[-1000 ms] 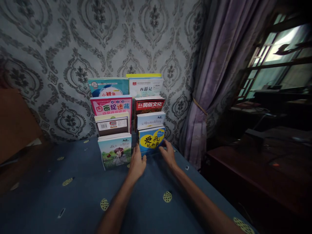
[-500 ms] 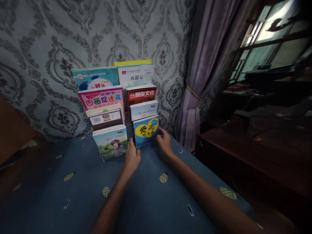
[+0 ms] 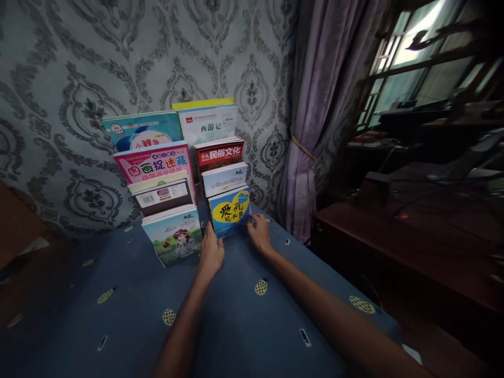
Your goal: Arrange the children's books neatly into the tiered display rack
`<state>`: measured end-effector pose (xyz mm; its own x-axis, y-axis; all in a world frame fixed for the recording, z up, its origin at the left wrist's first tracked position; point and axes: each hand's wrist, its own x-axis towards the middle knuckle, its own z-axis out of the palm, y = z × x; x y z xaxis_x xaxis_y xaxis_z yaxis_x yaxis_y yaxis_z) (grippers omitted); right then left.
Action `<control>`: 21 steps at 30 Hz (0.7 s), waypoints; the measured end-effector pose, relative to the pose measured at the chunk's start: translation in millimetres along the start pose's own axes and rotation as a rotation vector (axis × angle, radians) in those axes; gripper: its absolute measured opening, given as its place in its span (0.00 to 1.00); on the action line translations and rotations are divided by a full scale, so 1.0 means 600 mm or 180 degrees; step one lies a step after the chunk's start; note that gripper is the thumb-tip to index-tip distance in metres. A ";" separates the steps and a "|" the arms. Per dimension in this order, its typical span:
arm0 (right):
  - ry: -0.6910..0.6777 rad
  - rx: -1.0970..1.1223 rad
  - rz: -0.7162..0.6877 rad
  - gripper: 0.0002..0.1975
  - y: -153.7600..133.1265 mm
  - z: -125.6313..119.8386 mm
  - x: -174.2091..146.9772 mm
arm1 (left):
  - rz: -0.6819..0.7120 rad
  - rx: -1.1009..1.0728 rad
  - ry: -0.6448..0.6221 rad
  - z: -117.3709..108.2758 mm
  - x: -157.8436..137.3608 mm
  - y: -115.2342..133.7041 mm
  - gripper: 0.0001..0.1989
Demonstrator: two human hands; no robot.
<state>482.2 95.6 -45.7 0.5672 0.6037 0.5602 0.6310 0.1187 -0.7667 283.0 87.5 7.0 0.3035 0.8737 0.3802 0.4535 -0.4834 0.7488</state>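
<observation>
We are looking from one head-worn camera, facing forward and down over the blue cloth (image 3: 236, 331) from the near side, viewing the books (image 3: 177, 194) fairly close before the far patterned wall (image 3: 157, 63).

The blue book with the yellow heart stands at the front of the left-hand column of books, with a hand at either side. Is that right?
Not quite: the head view shows the blue book fronting the right-hand column. The left hand and right hand are indeed at either side.
</observation>
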 end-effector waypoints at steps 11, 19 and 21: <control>0.0016 0.0131 -0.0067 0.21 0.001 -0.002 0.004 | 0.0031 -0.0046 0.0105 0.013 0.004 -0.006 0.35; -0.0124 0.0038 -0.0017 0.24 0.010 0.006 0.008 | -0.0018 -0.0055 0.0107 0.014 0.018 -0.005 0.35; -0.0066 0.0077 -0.0086 0.24 0.014 0.008 0.007 | 0.0028 -0.0053 0.0113 0.013 0.019 -0.005 0.35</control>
<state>487.5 103.1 -51.2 0.5389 0.6161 0.5745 0.6329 0.1539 -0.7588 291.8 98.4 4.8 0.2773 0.8709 0.4058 0.4367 -0.4904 0.7541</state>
